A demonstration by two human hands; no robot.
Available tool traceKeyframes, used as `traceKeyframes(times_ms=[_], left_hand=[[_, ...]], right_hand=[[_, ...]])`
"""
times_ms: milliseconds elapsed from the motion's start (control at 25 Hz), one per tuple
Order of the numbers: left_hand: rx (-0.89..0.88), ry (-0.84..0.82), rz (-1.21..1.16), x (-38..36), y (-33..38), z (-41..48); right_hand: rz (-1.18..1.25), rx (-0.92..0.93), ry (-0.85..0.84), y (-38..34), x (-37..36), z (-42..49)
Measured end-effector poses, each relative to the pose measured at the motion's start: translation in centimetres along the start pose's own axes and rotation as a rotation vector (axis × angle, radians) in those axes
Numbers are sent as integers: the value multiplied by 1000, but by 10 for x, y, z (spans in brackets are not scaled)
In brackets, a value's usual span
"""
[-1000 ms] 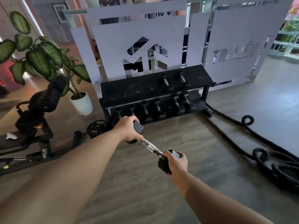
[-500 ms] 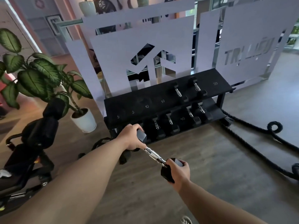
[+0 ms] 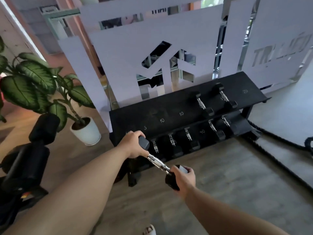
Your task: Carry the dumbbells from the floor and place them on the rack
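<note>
The left stretch of the rack's top shelf (image 3: 169,114), over the 5 and 10 marks, is lying bare. Two dumbbells (image 3: 213,102) are occupying its right part. The lower shelf (image 3: 237,128) is looking crowded, though shadow is hiding its left end. A potted plant (image 3: 50,92) and a padded machine (image 3: 33,150) are flanking the left approach; battle ropes (image 3: 279,139) are trailing on the right.

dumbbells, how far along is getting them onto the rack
Done: two dumbbells lie on the rack's top shelf and several more on the lower shelf. In hand: one dumbbell, left hand on one head and right hand on the other, held in front of the rack. Left: setting it down; the marked 5 and 10 spots are bare.
</note>
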State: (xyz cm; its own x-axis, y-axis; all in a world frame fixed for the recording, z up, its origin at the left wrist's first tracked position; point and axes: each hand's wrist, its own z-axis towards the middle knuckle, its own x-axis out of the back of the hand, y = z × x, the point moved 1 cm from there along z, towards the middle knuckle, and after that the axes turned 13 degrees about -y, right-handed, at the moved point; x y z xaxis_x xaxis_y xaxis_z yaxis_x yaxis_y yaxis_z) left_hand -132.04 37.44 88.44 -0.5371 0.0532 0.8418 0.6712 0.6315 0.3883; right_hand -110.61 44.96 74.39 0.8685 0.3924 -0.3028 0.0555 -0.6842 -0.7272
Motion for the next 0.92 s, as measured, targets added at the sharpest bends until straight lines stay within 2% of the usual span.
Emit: traceKeyframes(times_ms=[280, 440, 760, 920], left_hand=[[-138, -61, 45, 74, -42, 132], [-219, -100, 127, 106, -37, 191], [-342, -167, 225, 122, 17, 320], [-336, -186, 276, 114, 44, 402]], right_hand=[[68, 71, 162, -44, -91, 87], [133, 78, 252, -63, -123, 123], [196, 87, 356, -117, -112, 214], [233, 32, 392, -144, -95, 285]])
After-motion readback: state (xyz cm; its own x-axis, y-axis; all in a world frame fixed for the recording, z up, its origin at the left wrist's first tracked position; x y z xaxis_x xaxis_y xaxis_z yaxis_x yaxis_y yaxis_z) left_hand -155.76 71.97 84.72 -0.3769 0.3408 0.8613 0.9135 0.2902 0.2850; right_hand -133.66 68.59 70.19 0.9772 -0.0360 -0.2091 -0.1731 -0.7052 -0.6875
